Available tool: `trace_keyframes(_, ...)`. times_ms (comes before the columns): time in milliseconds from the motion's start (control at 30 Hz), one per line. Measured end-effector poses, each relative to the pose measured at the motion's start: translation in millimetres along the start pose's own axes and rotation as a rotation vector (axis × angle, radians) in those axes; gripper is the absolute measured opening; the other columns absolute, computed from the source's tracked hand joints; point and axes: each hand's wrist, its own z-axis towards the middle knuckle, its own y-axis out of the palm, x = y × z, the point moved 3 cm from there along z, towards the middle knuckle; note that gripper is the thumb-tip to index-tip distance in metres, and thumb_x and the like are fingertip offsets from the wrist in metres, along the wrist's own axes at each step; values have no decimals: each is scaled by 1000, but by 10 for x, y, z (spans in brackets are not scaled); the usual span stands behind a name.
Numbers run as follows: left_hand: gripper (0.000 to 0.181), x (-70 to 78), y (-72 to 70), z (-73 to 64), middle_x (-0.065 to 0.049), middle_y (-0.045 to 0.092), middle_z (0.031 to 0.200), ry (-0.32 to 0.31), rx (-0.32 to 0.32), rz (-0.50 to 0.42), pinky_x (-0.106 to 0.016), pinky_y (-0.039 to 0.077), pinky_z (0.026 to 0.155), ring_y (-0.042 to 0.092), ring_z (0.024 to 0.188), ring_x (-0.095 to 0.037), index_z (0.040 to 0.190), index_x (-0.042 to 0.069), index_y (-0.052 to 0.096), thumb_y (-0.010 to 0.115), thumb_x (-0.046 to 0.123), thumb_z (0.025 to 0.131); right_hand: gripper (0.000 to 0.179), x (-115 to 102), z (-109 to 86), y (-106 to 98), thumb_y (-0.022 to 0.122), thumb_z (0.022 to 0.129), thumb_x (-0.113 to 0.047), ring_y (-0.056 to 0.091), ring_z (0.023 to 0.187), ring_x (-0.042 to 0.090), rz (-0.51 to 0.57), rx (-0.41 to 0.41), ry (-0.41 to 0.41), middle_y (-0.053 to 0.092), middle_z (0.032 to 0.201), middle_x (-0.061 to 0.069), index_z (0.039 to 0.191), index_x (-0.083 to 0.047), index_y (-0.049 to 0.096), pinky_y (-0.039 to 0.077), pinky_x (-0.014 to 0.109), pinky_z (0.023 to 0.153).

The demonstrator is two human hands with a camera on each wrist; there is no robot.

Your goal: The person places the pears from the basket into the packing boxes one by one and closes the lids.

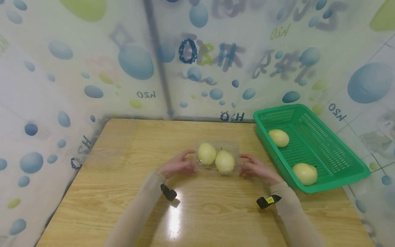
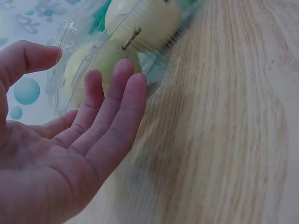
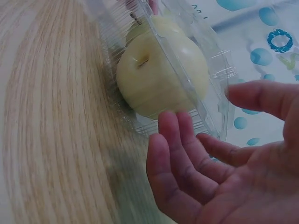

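Observation:
A clear plastic clamshell box (image 1: 217,173) rests on the wooden table with two pale yellow pears (image 1: 225,162) inside, side by side. It looks closed over them. At its left end is my left hand (image 1: 179,165), fingers loosely extended, fingertips against the box wall and thumb by the rim (image 2: 60,70). My right hand (image 1: 257,168) mirrors it at the right end, its thumb near the rim and relaxed fingertips at the plastic wall (image 3: 145,125). One pear's stem (image 2: 132,38) shows through the plastic in the left wrist view.
To the right, a green perforated basket (image 1: 336,144) sits at the table's edge, holding two more pears, one near its back left (image 1: 279,138) and one at its front (image 1: 304,174). Behind the table (image 1: 132,202) hangs a patterned curtain (image 1: 197,89). A faint transparent sheet (image 1: 111,144) lies toward the back left.

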Motion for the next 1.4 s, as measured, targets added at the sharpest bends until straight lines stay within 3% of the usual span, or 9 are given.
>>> trace_keyframes(133,67,-33,12,-15,-18,63,105,3,-19,-24,-45,51,91,64,96,-35,149,7,21,56,1,92,64,40,-4,24,52,96,-9,62,93,27,-3,-34,-4,64,96,15,147,6,16,53,43,85)
trace_keyframes(333,76,-66,37,-32,-21,61,112,-11,-11,-29,-46,51,91,63,99,-37,152,14,13,58,3,93,76,110,2,51,54,94,-7,64,95,28,6,-59,-13,66,98,18,151,1,5,52,42,87)
trace_keyframes(533,89,-83,35,-33,-23,61,110,-5,8,-43,-46,49,93,61,104,-41,154,27,-1,58,3,92,83,129,-4,58,53,94,-4,64,93,27,23,-69,-90,65,97,22,154,-8,-4,53,40,86)
trace_keyframes(633,88,-79,37,-27,-24,60,111,7,-1,-45,-46,48,94,59,106,-42,154,31,2,57,2,92,84,115,-1,61,54,95,-3,64,90,27,16,-54,-139,64,95,20,154,-11,-5,53,40,84)
trace_keyframes(767,81,-60,44,-22,-23,58,109,31,-19,-27,-47,48,94,59,106,-42,154,29,8,55,1,94,77,96,11,67,55,93,0,64,87,29,-13,-2,-190,59,95,15,152,-9,7,54,41,81)
trace_keyframes(1000,76,-31,54,-31,-16,60,102,38,2,-11,-49,49,92,59,104,-43,152,23,15,54,-2,92,53,95,7,70,55,92,0,63,87,29,-21,65,-175,58,96,18,137,1,28,53,43,81)
trace_keyframes(1167,76,-22,69,-31,-17,61,102,44,21,-28,-49,49,93,60,103,-42,152,22,16,54,-3,91,52,95,-2,82,56,93,-2,63,86,29,-58,71,-166,62,92,16,137,1,29,54,41,80)
trace_keyframes(1400,81,8,116,-10,-17,64,95,54,47,14,-48,52,89,63,96,-39,154,20,14,59,-2,90,65,95,4,136,54,94,-1,66,83,25,-88,54,-167,66,86,16,146,-3,16,55,36,79)
